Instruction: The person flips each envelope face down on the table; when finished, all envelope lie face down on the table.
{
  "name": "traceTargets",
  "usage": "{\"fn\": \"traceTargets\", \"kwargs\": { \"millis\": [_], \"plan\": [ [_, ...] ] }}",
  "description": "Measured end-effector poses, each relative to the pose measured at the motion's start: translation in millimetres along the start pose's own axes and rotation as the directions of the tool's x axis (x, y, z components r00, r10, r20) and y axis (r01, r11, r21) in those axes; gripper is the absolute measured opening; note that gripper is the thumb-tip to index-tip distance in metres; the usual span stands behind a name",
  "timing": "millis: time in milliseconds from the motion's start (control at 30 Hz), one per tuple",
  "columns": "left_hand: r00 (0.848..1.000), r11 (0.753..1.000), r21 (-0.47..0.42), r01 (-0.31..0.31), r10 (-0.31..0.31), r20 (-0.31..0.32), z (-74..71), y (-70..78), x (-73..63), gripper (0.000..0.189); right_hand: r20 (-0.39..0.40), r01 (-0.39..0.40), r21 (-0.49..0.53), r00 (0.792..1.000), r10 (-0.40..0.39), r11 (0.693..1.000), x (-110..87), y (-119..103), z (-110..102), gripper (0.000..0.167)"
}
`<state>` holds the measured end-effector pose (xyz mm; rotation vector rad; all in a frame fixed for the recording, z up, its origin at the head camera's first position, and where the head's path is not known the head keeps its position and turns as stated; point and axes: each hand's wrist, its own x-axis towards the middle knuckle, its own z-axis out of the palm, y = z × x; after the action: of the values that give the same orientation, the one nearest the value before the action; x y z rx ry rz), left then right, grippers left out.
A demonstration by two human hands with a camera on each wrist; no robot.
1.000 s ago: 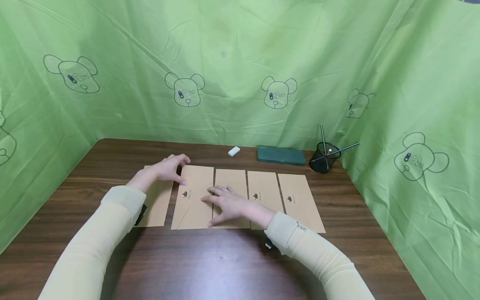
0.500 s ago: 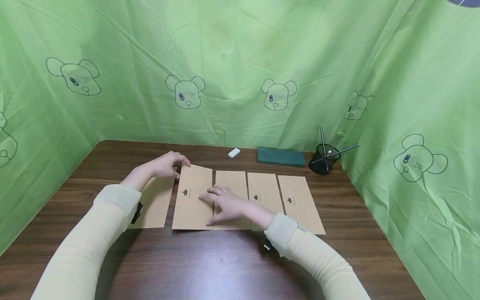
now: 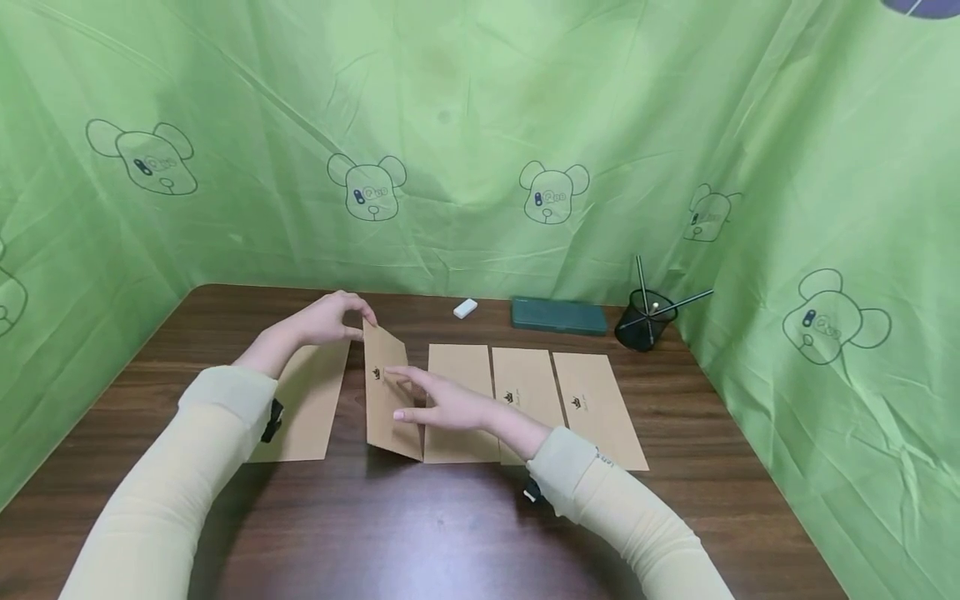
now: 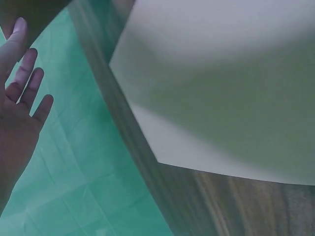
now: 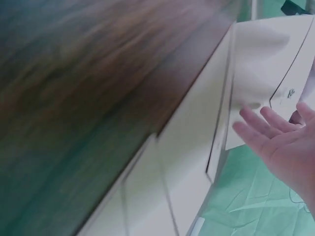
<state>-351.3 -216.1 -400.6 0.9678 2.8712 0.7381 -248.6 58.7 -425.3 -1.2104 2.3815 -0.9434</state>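
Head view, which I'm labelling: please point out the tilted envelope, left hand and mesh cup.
Tilted envelope point(image 3: 381, 403), head view: middle of its printed face.
Left hand point(image 3: 326, 321), head view: back of the hand.
Mesh cup point(image 3: 637, 335), head view: its side wall.

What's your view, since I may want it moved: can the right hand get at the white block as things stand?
Probably yes: between the right hand and the white block lie only a flat brown paper and bare tabletop; the raised brown paper stands left of that way.

green printed curtain point(image 3: 450, 75), brown wood-grain table point(image 3: 420, 533)
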Motion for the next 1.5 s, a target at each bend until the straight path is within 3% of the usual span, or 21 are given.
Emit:
{"fn": "traceTargets", "kwargs": {
  "millis": [233, 600, 900, 1167, 1333, 1500],
  "plan": [
    [0.999, 1.000, -0.004, -0.012, 0.011, -0.030, -12.8, 7.9, 5.0, 0.027, -0.040, 0.014, 0.119, 0.999, -0.010, 0.993, 2.7, -12, -6, 0.070],
    [0.993, 0.994, -0.093, 0.050, -0.059, -0.102, -23.9, 18.8, 12.4, 0.035, -0.053, -0.027, 0.265, 0.998, 0.042, 0.964, 0.9, -24, -16, 0.069],
    [0.995, 0.989, -0.143, 0.027, -0.039, -0.087, -30.8, 35.1, 16.9, 0.038, -0.115, 0.019, 0.227, 0.993, 0.008, 0.974, 0.9, -25, -22, 0.071],
    [0.996, 0.990, -0.137, -0.044, 0.033, -0.079, -29.1, 38.4, 19.7, 0.042, -0.160, 0.010, 0.048, 0.987, -0.002, 0.999, -0.3, -25, -24, 0.076],
    [0.999, 0.993, -0.117, -0.020, 0.015, -0.050, -25.7, 36.3, 21.3, 0.051, -0.165, -0.044, 0.007, 0.985, 0.045, 0.999, -0.7, -22, -22, 0.083],
    [0.998, 0.992, -0.110, 0.058, -0.060, -0.016, -22.5, 29.3, 18.2, 0.061, -0.195, -0.098, 0.015, 0.976, 0.099, 0.995, -0.5, -15, -18, 0.086]
  ]
}}
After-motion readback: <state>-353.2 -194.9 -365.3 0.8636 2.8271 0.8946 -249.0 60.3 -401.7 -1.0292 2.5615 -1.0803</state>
